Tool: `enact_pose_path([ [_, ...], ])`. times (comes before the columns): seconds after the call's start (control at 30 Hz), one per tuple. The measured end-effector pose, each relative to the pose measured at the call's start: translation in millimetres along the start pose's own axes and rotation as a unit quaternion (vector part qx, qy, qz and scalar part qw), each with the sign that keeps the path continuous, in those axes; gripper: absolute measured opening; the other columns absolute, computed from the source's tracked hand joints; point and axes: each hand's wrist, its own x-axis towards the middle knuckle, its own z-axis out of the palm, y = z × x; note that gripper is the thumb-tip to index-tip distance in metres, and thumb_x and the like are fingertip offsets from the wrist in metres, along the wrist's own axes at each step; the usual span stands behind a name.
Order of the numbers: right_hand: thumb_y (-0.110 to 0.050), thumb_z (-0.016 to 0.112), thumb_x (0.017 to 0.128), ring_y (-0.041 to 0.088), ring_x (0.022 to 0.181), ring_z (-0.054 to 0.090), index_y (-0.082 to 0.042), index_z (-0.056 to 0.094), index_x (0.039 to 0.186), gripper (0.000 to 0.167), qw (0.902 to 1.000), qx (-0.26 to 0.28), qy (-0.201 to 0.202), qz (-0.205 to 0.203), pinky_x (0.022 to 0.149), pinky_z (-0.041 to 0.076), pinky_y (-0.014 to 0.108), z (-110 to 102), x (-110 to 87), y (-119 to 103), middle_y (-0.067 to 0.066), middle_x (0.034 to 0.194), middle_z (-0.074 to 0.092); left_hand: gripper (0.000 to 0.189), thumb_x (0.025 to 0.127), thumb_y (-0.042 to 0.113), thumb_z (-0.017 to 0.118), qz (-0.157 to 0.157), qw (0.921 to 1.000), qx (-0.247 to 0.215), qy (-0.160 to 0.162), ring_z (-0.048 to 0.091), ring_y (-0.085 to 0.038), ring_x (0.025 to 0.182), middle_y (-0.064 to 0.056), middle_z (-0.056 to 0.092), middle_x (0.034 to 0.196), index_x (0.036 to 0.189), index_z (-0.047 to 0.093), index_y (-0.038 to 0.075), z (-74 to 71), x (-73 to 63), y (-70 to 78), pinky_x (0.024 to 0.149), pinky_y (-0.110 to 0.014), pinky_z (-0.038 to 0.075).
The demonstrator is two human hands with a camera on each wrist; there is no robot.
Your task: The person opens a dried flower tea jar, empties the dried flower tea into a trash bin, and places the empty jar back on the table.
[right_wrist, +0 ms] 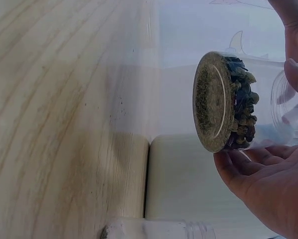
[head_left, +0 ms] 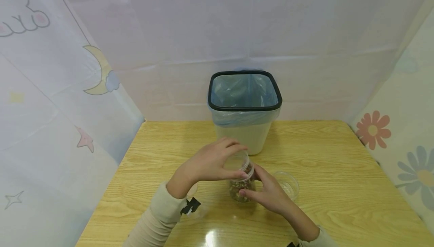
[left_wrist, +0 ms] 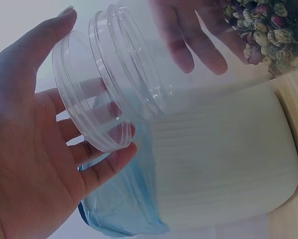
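A clear plastic jar (head_left: 240,192) stands upright, dried flower buds (left_wrist: 266,35) in its lower part. My right hand (head_left: 271,194) grips its side, the thumb in front; fingers show through the wall in the left wrist view. Between the thumb and fingers of my left hand (head_left: 213,162) is a clear screw lid (left_wrist: 84,94), tilted at the jar's mouth. In the left wrist view a narrow gap shows between lid and threaded rim. Fine crumbs cover the jar's bottom (right_wrist: 211,104) in the right wrist view.
Behind the hands stands a white waste bin (head_left: 242,135) with a black rim and a blue liner. Right of the jar is another clear container (head_left: 295,188). A small beige item (head_left: 192,190) lies partly hidden by the left forearm. Patterned cloth walls enclose the wooden table (head_left: 339,201).
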Motion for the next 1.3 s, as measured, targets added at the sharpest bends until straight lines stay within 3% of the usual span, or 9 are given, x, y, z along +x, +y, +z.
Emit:
enact_pose_path([
  [0.43, -0.036, 0.08, 0.088, 0.035, 0.124, 0.059, -0.005, 0.038, 0.154, 0.084, 0.9999, -0.013, 0.009, -0.002, 0.099, 0.051, 0.052, -6.5, -0.1, 0.5, 0.017, 0.145, 0.054, 0.072, 0.09, 0.063, 0.067, -0.017, 0.9998, -0.009, 0.004, 0.052, -0.017, 0.129, 0.001, 0.055, 0.139, 0.148, 0.053, 0.023, -4.6, -6.7, -5.2, 0.103, -0.037, 0.049],
  [0.67, -0.036, 0.082, 0.087, 0.032, 0.125, 0.059, -0.006, 0.036, 0.155, 0.088, 0.9992, -0.036, 0.019, 0.006, 0.1, 0.052, 0.048, -11.5, 1.2, -2.7, 0.012, 0.144, 0.056, 0.073, 0.089, 0.064, 0.067, -0.031, 0.9994, -0.017, 0.001, 0.052, -0.015, 0.129, 0.002, 0.054, 0.141, 0.148, 0.051, 0.024, -6.0, -11.5, -7.7, 0.102, -0.036, 0.05],
  [1.07, -0.036, 0.083, 0.085, 0.032, 0.12, 0.062, -0.007, 0.033, 0.158, 0.093, 0.9979, -0.053, 0.035, 0.014, 0.097, 0.052, 0.054, -24.2, 1.6, -1.4, 0.014, 0.143, 0.056, 0.073, 0.089, 0.065, 0.066, -0.042, 0.9989, -0.021, 0.007, 0.051, -0.015, 0.13, 0.002, 0.054, 0.14, 0.148, 0.053, 0.023, -7.5, -16.8, -12.4, 0.105, -0.036, 0.048],
  [1.3, -0.034, 0.084, 0.084, 0.031, 0.119, 0.063, -0.011, 0.036, 0.157, 0.091, 0.997, -0.06, 0.042, 0.022, 0.097, 0.053, 0.053, -33.7, -1.1, -1.1, 0.01, 0.143, 0.057, 0.074, 0.089, 0.068, 0.065, -0.057, 0.9981, -0.02, 0.0, 0.05, -0.016, 0.132, 0.002, 0.054, 0.142, 0.148, 0.053, 0.024, -6.6, -21.9, -16.0, 0.107, -0.037, 0.047],
])
